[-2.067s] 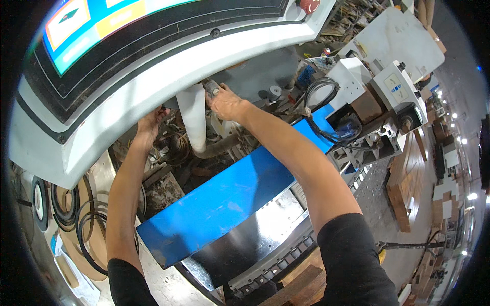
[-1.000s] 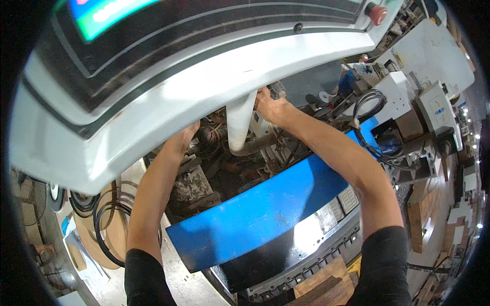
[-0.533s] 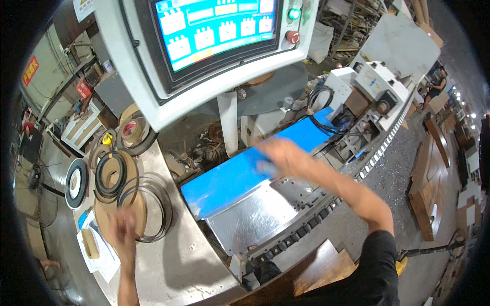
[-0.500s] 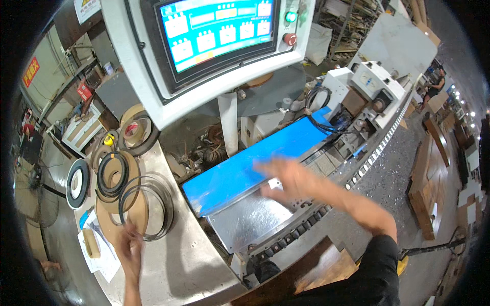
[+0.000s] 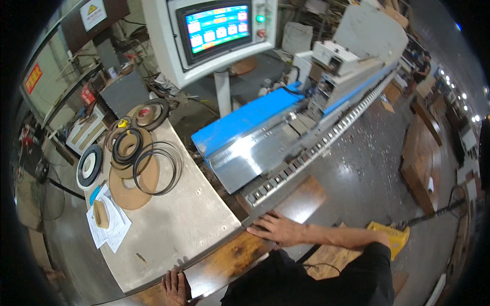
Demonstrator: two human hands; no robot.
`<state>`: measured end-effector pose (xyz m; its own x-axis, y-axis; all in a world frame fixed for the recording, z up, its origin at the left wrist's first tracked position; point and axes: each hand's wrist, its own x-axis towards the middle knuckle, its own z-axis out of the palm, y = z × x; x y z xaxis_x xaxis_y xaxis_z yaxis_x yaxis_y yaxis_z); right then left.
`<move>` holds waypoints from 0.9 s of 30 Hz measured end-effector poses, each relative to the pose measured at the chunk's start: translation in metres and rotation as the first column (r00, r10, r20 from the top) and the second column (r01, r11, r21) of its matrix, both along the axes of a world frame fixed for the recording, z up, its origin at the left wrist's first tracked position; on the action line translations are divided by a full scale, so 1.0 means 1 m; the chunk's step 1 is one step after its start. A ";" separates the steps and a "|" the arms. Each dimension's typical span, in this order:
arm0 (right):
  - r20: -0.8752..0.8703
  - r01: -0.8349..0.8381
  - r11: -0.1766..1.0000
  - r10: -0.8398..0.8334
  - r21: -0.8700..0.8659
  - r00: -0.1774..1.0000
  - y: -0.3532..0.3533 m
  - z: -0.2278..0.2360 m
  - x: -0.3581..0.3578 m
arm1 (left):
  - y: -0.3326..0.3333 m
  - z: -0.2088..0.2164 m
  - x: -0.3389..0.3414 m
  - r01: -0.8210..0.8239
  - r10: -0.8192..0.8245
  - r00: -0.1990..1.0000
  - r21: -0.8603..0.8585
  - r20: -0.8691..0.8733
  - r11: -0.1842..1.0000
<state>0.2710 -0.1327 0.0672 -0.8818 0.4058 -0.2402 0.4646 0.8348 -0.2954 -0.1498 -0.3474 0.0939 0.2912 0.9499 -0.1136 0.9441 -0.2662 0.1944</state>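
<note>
Head view: the brown wooden board (image 5: 227, 261) runs long from lower left toward centre right, under my right hand (image 5: 278, 229), fingers apart; my left hand (image 5: 175, 289), grip unclear, touches it bottom left.

Warning-triangle sign (image 5: 93, 14) on brown panel (image 5: 116, 7), red-yellow sign (image 5: 33, 78) on wall (image 5: 52, 62), screen (image 5: 219, 28) lettering illegible

Left hand (image 5: 175, 289): palm down on wooden board (image 5: 224, 261)
Right hand (image 5: 278, 229): same board — palm down
Screen (image 5: 219, 28): lit
</note>
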 end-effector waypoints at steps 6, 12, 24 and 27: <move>-0.111 -0.021 0.993 0.034 0.117 0.993 -0.011 0.011 0.007 | -0.024 -0.012 -0.042 -0.004 0.000 0.999 -0.088 -0.052 0.996; -0.389 0.116 0.971 -0.027 0.208 0.921 0.023 0.032 0.014 | 0.003 0.031 -0.039 0.014 -0.034 0.991 0.157 0.126 0.988; -0.426 0.588 0.134 -0.815 -0.798 -0.393 0.075 0.020 0.021 | 0.131 0.044 -0.009 0.089 -0.099 0.992 0.130 0.077 0.988; -0.482 0.732 0.104 -0.813 -0.674 -0.328 0.123 -0.035 0.013 | 0.157 0.025 -0.004 0.113 -0.123 0.988 0.108 0.088 0.988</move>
<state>0.2843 -0.0097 0.0327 0.4425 0.8966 0.0166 0.2819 -0.1215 -0.9517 -0.1536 -0.1899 0.1190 0.4066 0.9135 0.0159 0.8836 -0.3976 0.2473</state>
